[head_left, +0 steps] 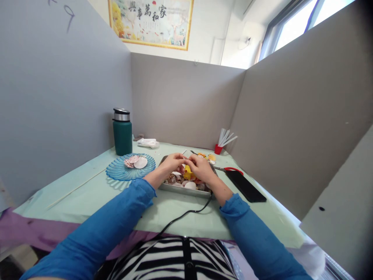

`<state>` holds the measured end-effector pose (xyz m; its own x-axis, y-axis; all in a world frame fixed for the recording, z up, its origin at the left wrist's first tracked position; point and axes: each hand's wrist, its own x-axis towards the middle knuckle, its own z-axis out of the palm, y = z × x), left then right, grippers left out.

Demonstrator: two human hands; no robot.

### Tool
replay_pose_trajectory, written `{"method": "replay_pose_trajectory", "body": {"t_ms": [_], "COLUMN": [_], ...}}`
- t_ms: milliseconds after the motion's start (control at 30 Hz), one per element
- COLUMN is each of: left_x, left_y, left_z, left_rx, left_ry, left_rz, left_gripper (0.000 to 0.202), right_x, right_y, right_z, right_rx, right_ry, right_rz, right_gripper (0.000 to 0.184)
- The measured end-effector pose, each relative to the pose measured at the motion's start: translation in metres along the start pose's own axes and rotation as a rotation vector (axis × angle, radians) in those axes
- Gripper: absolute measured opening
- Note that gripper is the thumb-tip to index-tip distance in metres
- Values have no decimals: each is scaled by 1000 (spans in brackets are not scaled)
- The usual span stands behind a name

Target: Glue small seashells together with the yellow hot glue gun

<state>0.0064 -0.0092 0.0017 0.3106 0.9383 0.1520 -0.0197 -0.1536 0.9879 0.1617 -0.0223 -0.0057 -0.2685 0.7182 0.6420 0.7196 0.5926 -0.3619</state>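
Both hands meet above a metal tray heaped with shells. My left hand is closed, its fingertips pinched together over the tray. Against it, my right hand is closed too, thumb and fingers pressed at the same spot. Whatever lies between the fingertips is too small and too covered to make out. Just below the fingers, a yellow piece shows among the shells; I cannot tell whether a hand touches it. A pale shell lies near the tray's front wall.
At left, a blue scalloped plate holds several shells, with a green bottle behind. A black phone and red-handled scissors lie right. A red cup holds white sticks. A black cable runs from the tray's front.
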Motion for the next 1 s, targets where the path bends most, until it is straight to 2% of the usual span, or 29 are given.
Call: {"method": "replay_pose_trajectory", "body": {"t_ms": [167, 433, 633, 1000], "left_x": [1, -1, -2, -3], "left_y": [-1, 2, 3, 4], "left_z": [-1, 1, 0, -1], "left_rx": [-16, -86, -141, -147], "left_ry": [3, 3, -23, -25], "left_rz": [15, 29, 51, 20], "left_gripper": [15, 10, 15, 14], "right_x": [0, 0, 0, -2], "right_y": [0, -1, -3, -4], "right_z": [0, -1, -2, -4], "right_rx": [-1, -5, 5, -34], "right_ry": [6, 6, 14, 55], "right_rz": [8, 14, 7, -19], "right_gripper": [26, 24, 23, 21]}}
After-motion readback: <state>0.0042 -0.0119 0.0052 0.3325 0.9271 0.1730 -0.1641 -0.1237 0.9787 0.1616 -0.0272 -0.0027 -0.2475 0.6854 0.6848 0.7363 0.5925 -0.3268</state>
